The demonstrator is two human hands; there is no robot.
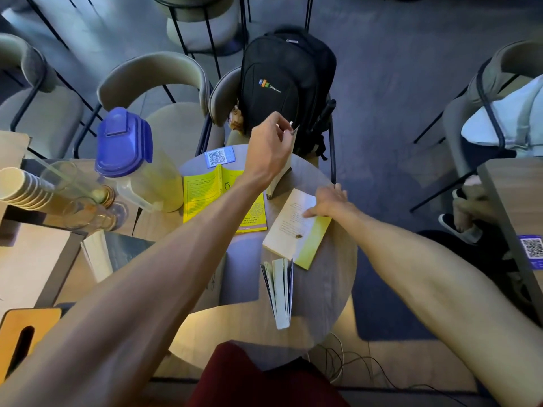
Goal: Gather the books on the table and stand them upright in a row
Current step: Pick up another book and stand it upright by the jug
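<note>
On the small round grey-brown wooden table [329,292], four books: at the far side a pale book standing on its lower edge [282,171], pinched at its top corner by the fingers of the left hand [271,145], thumb and fingertips closed on the cover; just right of it a cream and yellow paperback lying flat [289,233], cover up with lines of small print, pressed under the flat, spread palm of the right hand [327,202] at its far end, fingertips reaching the table rim; nearer the body a thin white book standing upright with blue-edged covers fanned slightly open [280,292], apart from both hands; to the left a bright yellow paperback splayed open face down [205,198], partly hidden beneath the left forearm. Beyond the yellow one, a blue QR-code card [219,156] at the table's far edge. Left of the table, a clear plastic jug with a blue lid [129,160], holding pale yellow liquid, beside drinking glasses [85,201] and a stack of paper cups [17,186]. Behind the table, a black backpack with a coloured logo [286,83] resting on a grey padded chair [223,98]
</note>
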